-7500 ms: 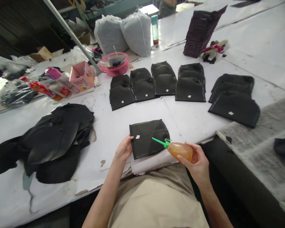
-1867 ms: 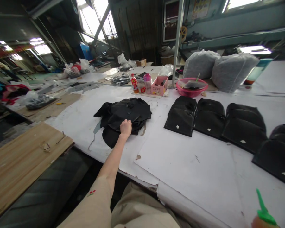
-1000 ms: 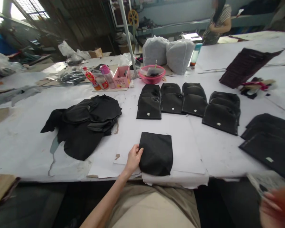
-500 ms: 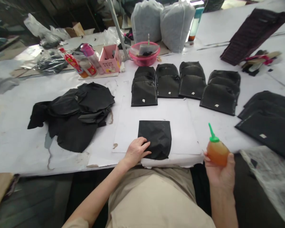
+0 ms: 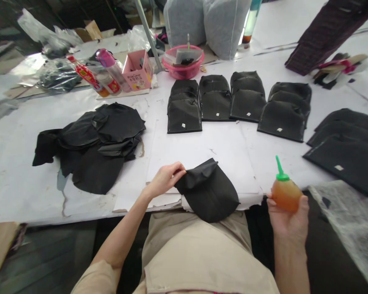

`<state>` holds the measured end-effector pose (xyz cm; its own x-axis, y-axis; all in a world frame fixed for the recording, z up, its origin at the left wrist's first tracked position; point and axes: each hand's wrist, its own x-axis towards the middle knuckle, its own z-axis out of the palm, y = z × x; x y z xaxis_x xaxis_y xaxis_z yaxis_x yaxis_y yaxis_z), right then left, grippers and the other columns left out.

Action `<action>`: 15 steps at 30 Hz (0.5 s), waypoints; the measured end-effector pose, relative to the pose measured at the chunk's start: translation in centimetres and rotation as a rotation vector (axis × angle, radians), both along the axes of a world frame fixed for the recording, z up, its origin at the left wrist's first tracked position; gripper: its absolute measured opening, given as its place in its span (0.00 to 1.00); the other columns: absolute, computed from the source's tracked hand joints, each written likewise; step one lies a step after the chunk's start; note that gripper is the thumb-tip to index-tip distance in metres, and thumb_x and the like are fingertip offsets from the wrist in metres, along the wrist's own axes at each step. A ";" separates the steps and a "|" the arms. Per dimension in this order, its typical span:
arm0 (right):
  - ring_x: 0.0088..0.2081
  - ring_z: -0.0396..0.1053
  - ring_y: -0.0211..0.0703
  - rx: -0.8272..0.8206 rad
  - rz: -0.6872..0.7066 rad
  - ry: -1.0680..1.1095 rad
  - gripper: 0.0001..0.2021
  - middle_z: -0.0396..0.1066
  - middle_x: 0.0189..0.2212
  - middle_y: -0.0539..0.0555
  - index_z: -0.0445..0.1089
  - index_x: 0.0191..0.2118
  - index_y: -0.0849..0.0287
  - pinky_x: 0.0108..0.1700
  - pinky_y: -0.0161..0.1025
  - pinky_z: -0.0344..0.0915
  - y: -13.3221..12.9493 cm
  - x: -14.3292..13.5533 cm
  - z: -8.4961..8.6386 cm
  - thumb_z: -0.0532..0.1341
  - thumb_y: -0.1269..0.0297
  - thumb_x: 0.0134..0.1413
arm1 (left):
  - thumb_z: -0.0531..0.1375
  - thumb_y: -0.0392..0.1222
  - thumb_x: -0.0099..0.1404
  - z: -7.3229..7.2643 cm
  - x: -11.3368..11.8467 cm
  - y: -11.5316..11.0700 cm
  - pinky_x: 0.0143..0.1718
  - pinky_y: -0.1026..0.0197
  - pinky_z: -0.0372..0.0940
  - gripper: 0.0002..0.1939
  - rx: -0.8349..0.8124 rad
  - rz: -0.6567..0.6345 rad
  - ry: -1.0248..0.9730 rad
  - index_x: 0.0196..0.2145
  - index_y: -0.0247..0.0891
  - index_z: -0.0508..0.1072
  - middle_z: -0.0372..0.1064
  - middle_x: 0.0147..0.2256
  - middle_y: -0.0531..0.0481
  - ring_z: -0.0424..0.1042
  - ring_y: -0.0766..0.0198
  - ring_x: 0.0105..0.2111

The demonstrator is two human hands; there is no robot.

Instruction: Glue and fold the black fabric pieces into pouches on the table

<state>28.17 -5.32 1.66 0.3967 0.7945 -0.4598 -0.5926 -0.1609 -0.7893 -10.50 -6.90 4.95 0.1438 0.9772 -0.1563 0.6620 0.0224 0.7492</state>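
A black fabric piece point(image 5: 213, 192) is pinched at its upper left edge by my left hand point(image 5: 167, 178); its rounded end hangs over the table's front edge. Off to the right, my right hand point(image 5: 288, 216) is wrapped round a squeeze bottle point(image 5: 286, 195) of orange-brown liquid with a green nozzle pointing up. The bottle is held apart from the fabric. Beyond the fabric lies a white sheet point(image 5: 199, 145) on the table. A crumpled heap of black pieces point(image 5: 95, 141) rests to the left.
Overlapping black pieces with small white tags point(image 5: 184, 116) lie in several groups along the back and right. Behind them stand a pink basket point(image 5: 184, 71), a pink box point(image 5: 138, 73), a red-labelled bottle point(image 5: 87, 76) and grey sacks point(image 5: 227, 28). The white table point(image 5: 76, 210) ends at my waist.
My left hand has gone from resting on the flat black piece to pinching its edge. The piece is now lifted, turned and folded over at the top. My right hand still holds the bottle.
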 end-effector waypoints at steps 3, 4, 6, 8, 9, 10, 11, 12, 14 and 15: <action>0.31 0.70 0.42 -0.001 0.012 -0.005 0.29 0.73 0.39 0.55 0.74 0.44 0.58 0.20 0.32 0.62 0.0 -0.1 0.0 0.74 0.49 0.35 | 0.54 0.44 0.72 -1.1 -3.0 3.0 0.35 0.61 0.63 0.09 0.077 0.206 0.285 0.35 0.41 0.71 0.72 0.30 0.51 0.71 0.61 0.31; 0.31 0.70 0.42 0.002 0.015 -0.001 0.28 0.73 0.39 0.55 0.74 0.44 0.58 0.20 0.31 0.62 0.0 -0.3 0.0 0.74 0.49 0.35 | 0.55 0.43 0.71 -1.7 -3.8 3.9 0.36 0.60 0.63 0.08 0.075 0.265 0.410 0.35 0.41 0.71 0.73 0.33 0.50 0.72 0.59 0.33; 0.32 0.70 0.42 0.013 0.018 0.008 0.27 0.73 0.40 0.55 0.74 0.43 0.58 0.21 0.31 0.64 0.0 -0.7 0.1 0.74 0.50 0.36 | 0.56 0.41 0.70 -2.7 -4.8 5.4 0.39 0.57 0.64 0.07 0.048 0.376 0.625 0.35 0.40 0.73 0.75 0.38 0.45 0.73 0.54 0.37; 0.33 0.70 0.42 0.025 0.025 0.014 0.26 0.73 0.39 0.56 0.74 0.43 0.60 0.21 0.32 0.64 -0.2 -1.0 0.2 0.73 0.51 0.38 | 0.57 0.39 0.70 -3.3 -4.7 5.8 0.44 0.54 0.65 0.06 0.088 0.516 0.749 0.39 0.37 0.73 0.74 0.43 0.40 0.73 0.49 0.44; 0.32 0.70 0.43 0.029 0.036 0.016 0.25 0.73 0.39 0.56 0.74 0.43 0.60 0.21 0.32 0.64 -0.2 -1.2 0.1 0.73 0.51 0.39 | 0.56 0.39 0.70 -3.4 -4.2 5.5 0.46 0.53 0.65 0.07 0.152 0.591 0.769 0.41 0.36 0.73 0.73 0.44 0.38 0.72 0.48 0.46; 0.32 0.70 0.43 0.031 0.045 0.015 0.24 0.73 0.38 0.56 0.74 0.43 0.61 0.21 0.32 0.64 -0.3 -1.2 0.1 0.72 0.51 0.41 | 0.55 0.39 0.71 -3.5 -3.4 4.8 0.47 0.53 0.64 0.08 0.230 0.641 0.761 0.42 0.36 0.73 0.72 0.45 0.38 0.71 0.48 0.47; 0.31 0.70 0.42 0.028 0.057 0.014 0.24 0.73 0.37 0.56 0.74 0.43 0.61 0.21 0.32 0.63 -0.4 -1.3 -0.1 0.71 0.51 0.42 | 0.54 0.40 0.73 -3.5 -2.3 3.9 0.47 0.53 0.64 0.09 0.301 0.646 0.725 0.43 0.36 0.73 0.72 0.44 0.39 0.71 0.49 0.46; 0.31 0.69 0.42 0.022 0.066 0.010 0.23 0.74 0.37 0.55 0.74 0.43 0.60 0.21 0.32 0.63 -0.4 -1.3 -0.2 0.71 0.51 0.42 | 0.52 0.41 0.74 -3.6 -1.2 2.9 0.46 0.55 0.64 0.11 0.349 0.601 0.673 0.43 0.37 0.73 0.72 0.42 0.41 0.72 0.52 0.44; 0.30 0.69 0.41 0.002 0.080 0.001 0.22 0.74 0.37 0.54 0.74 0.43 0.59 0.21 0.32 0.63 -0.3 -1.4 -0.5 0.70 0.51 0.44 | 0.50 0.42 0.76 -4.0 1.3 0.9 0.40 0.59 0.64 0.13 0.354 0.377 0.558 0.43 0.39 0.74 0.72 0.38 0.45 0.72 0.58 0.37; 0.30 0.70 0.41 -0.009 0.079 -0.003 0.22 0.74 0.37 0.54 0.74 0.43 0.58 0.21 0.31 0.63 -0.2 -1.5 -0.7 0.70 0.51 0.44 | 0.51 0.42 0.76 -4.3 2.3 0.0 0.39 0.59 0.64 0.13 0.342 0.270 0.539 0.42 0.40 0.74 0.73 0.37 0.46 0.72 0.59 0.36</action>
<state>26.68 -5.54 0.95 0.3342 0.8195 -0.4656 -0.5754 -0.2139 -0.7894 -8.20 -6.85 0.61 -0.1227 0.9750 0.1853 0.9482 0.0600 0.3121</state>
